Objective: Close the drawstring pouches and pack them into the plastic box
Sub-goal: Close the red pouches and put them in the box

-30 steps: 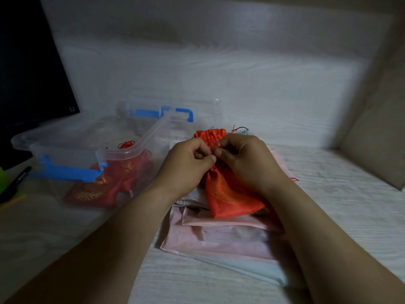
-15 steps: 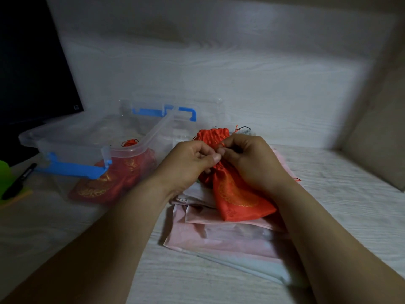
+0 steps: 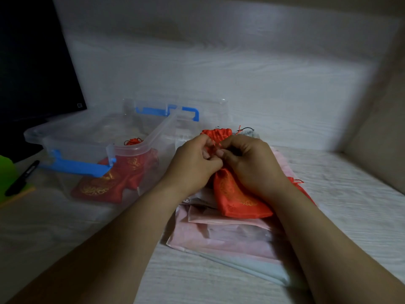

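Note:
A red drawstring pouch (image 3: 236,197) with gold embroidery lies on a stack of pink flat bags, its gathered mouth pointing away from me. My left hand (image 3: 195,165) and my right hand (image 3: 252,163) meet at its neck, each with fingers curled, pinching the neck and its strings. The fingertips hide the strings themselves. To the left stands the clear plastic box (image 3: 140,148) with blue latches, open, with red pouches (image 3: 114,181) lying inside. Another red pouch (image 3: 301,187) peeks out to the right of my right wrist.
The stack of pink and clear flat bags (image 3: 230,235) covers the table in front of me. The box lid with a blue handle (image 3: 175,111) leans behind the box. A dark monitor (image 3: 32,62), a black pen (image 3: 22,177) and a green object (image 3: 6,172) sit at far left. Walls close the back and right.
Both hands stay at the pouch's neck and work it with small finger movements. The pouch's lower end has swung slightly to the right. The view shifted a little.

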